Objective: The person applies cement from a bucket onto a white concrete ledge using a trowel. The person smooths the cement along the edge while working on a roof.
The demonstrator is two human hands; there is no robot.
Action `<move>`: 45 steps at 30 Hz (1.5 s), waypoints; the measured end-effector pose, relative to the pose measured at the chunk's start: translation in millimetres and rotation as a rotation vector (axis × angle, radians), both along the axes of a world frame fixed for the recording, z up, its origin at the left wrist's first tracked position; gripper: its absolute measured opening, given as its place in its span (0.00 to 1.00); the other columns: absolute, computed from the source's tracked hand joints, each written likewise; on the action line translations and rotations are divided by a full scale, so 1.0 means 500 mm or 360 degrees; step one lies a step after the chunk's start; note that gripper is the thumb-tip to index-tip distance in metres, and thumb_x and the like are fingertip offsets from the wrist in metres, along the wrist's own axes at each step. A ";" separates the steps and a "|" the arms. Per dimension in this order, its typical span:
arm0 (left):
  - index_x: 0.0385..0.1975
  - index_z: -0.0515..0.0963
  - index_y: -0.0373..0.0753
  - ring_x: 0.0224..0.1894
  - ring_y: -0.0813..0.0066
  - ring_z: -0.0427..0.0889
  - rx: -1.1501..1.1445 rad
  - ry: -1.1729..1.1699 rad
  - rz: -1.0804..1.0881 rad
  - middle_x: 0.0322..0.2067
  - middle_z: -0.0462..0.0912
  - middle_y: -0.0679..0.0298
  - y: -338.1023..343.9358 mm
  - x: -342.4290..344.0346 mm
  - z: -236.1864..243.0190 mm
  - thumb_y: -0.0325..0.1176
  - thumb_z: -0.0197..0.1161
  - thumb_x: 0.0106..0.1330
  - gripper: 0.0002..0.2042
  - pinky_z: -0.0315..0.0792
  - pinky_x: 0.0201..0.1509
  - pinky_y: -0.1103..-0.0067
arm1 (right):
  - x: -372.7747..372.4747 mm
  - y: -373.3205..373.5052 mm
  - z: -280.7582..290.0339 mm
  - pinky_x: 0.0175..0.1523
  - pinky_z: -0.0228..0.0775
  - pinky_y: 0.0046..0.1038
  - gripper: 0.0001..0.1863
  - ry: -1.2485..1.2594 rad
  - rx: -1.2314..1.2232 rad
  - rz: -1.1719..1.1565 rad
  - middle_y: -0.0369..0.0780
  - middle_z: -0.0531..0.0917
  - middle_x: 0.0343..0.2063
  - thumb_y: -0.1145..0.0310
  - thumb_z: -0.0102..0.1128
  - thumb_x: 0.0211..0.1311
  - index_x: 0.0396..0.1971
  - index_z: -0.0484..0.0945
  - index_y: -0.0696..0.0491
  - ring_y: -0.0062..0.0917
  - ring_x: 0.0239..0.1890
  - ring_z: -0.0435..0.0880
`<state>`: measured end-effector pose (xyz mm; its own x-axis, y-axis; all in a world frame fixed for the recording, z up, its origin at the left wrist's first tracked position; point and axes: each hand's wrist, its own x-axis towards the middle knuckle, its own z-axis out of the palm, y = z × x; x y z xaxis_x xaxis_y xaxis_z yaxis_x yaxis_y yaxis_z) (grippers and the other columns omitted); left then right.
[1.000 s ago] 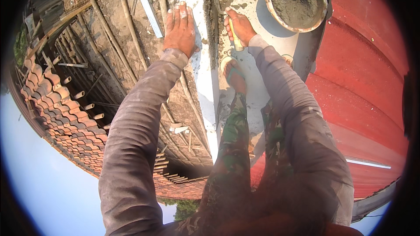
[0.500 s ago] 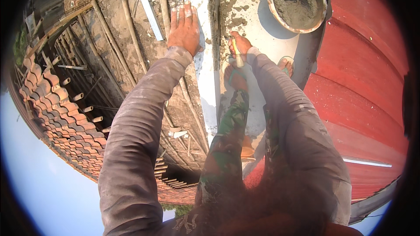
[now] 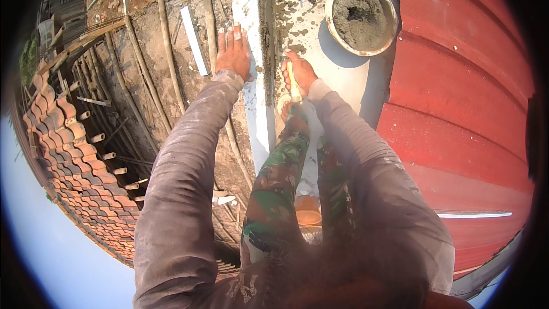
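Note:
My left hand lies with fingers stretched out along the left side of a white-topped wall. A rough band of wet grey mortar runs along the wall's right edge. Just right of it, my right hand is closed round a tool with a pale yellow handle; its working end is hidden. A round, pale-rimmed basin with grey mortar inside, hollowed in the middle, stands ahead and right of that hand.
Mortar spatters dot the pale ledge under my feet. Red metal roofing slopes off to the right. Left of the wall lies a drop with bamboo poles, a white strip and orange roof tiles. An orange round container sits behind my legs.
The view has shifted, so the basin and ledge sit further left and lower in the picture. My feet and legs appear closer to the wall. Both hands keep their hold and pose.

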<state>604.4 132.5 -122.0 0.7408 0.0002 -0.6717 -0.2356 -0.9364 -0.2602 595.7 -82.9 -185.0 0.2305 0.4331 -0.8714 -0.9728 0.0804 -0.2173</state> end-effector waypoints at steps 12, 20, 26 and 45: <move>0.82 0.42 0.30 0.86 0.52 0.41 -0.0012 0.0164 0.0040 0.84 0.42 0.45 -0.008 0.009 0.050 0.63 0.87 0.42 0.75 0.32 0.87 0.47 | 0.012 0.028 -0.032 0.22 0.66 0.31 0.28 -0.0468 -0.0090 0.0147 0.35 0.71 0.18 0.41 0.50 0.79 0.28 0.72 0.52 0.22 0.16 0.69; 0.82 0.41 0.28 0.86 0.50 0.41 -0.0026 0.0083 -0.0041 0.84 0.43 0.45 -0.002 0.001 0.045 0.65 0.86 0.40 0.77 0.28 0.84 0.40 | 0.056 -0.150 0.032 0.25 0.74 0.32 0.21 -0.1200 -0.0487 0.0429 0.38 0.78 0.24 0.51 0.53 0.77 0.37 0.77 0.57 0.24 0.20 0.79; 0.82 0.43 0.27 0.85 0.47 0.45 0.0066 -0.0014 -0.0121 0.83 0.46 0.43 -0.016 -0.010 0.041 0.67 0.88 0.34 0.80 0.28 0.84 0.41 | 0.097 -0.362 0.188 0.24 0.75 0.34 0.20 -0.1613 -0.0828 0.0942 0.41 0.80 0.24 0.57 0.56 0.76 0.55 0.77 0.58 0.27 0.20 0.81; 0.82 0.39 0.29 0.86 0.48 0.40 0.0091 -0.0099 -0.0039 0.84 0.42 0.46 -0.002 -0.037 0.026 0.69 0.88 0.34 0.82 0.30 0.85 0.44 | 0.008 -0.472 0.372 0.35 0.84 0.39 0.25 -0.1440 -0.1404 0.1458 0.46 0.84 0.47 0.58 0.51 0.80 0.70 0.73 0.50 0.33 0.31 0.86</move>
<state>586.1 131.4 -109.0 0.7812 0.0185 -0.6240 -0.2403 -0.9137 -0.3279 599.7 -319.1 0.9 0.7528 0.1593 -0.6386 -0.1413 -0.9085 -0.3932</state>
